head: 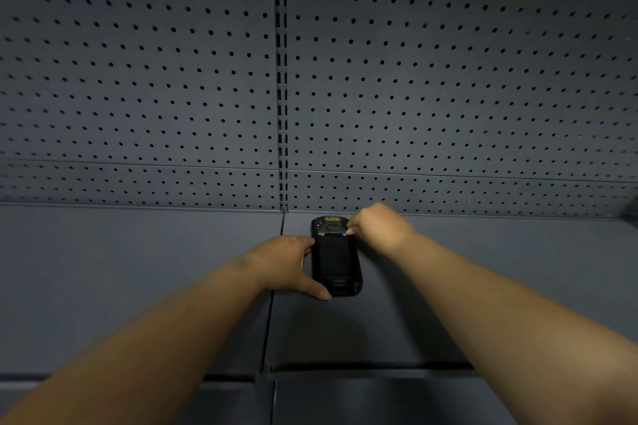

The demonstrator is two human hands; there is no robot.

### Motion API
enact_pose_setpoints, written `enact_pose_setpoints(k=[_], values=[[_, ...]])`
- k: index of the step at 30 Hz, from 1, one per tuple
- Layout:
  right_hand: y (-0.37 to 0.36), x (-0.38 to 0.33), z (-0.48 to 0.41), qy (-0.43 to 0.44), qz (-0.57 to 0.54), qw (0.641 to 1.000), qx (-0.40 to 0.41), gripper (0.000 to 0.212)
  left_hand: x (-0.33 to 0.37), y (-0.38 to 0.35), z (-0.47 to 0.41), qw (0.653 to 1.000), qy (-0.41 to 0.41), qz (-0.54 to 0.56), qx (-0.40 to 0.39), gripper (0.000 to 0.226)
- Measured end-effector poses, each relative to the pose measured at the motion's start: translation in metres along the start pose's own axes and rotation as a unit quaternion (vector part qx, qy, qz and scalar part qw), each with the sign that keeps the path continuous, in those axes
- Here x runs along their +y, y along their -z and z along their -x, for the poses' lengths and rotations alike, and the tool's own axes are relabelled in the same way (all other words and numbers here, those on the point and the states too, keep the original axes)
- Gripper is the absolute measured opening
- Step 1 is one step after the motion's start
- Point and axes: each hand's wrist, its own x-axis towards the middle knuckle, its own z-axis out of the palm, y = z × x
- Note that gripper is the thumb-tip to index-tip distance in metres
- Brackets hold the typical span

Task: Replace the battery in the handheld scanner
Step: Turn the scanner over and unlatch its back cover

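A black handheld scanner (335,257) lies face down on a dark grey shelf (138,269), its back cover up and a small yellow label at its far end. My left hand (288,266) rests against the scanner's left side, thumb along the near edge and fingers at the upper left edge. My right hand (378,222) is at the scanner's far right corner, fingertips pinching at the top of the back cover. No loose battery is visible.
A grey pegboard wall (172,79) rises directly behind the shelf, with a slotted upright (282,79) in its middle. A seam (276,286) splits the shelf into two panels. The shelf's front edge (345,371) is near my forearms.
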Motion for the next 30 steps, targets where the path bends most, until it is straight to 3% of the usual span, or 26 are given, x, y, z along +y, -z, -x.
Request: enact_pose_setpoints(k=[11,15,19,22,25,30], values=[[-0.007,-0.006,0.004,-0.005,0.036,0.998,0.048,0.031,0.003,0.002,0.004,1.000,0.002,-0.006,-0.003,0.091],[-0.009,-0.010,0.000,-0.030,-0.003,0.998,0.056,0.030,0.001,0.002,0.004,1.000,-0.001,-0.005,-0.003,0.091],[-0.003,-0.002,0.009,-0.025,-0.080,0.996,0.030,0.032,-0.003,0.012,0.000,0.999,-0.006,0.031,-0.025,0.065],[-0.001,0.002,0.023,-0.018,-0.136,0.990,-0.010,0.037,-0.006,0.020,-0.011,1.000,-0.006,-0.022,0.020,0.042],[-0.002,0.002,0.030,-0.019,-0.177,0.983,-0.039,0.038,-0.006,0.024,-0.025,0.993,-0.037,-0.085,0.072,0.036],[-0.010,0.004,0.029,-0.020,-0.194,0.978,-0.067,0.050,-0.011,0.025,-0.046,0.980,-0.077,-0.178,0.051,0.034]])
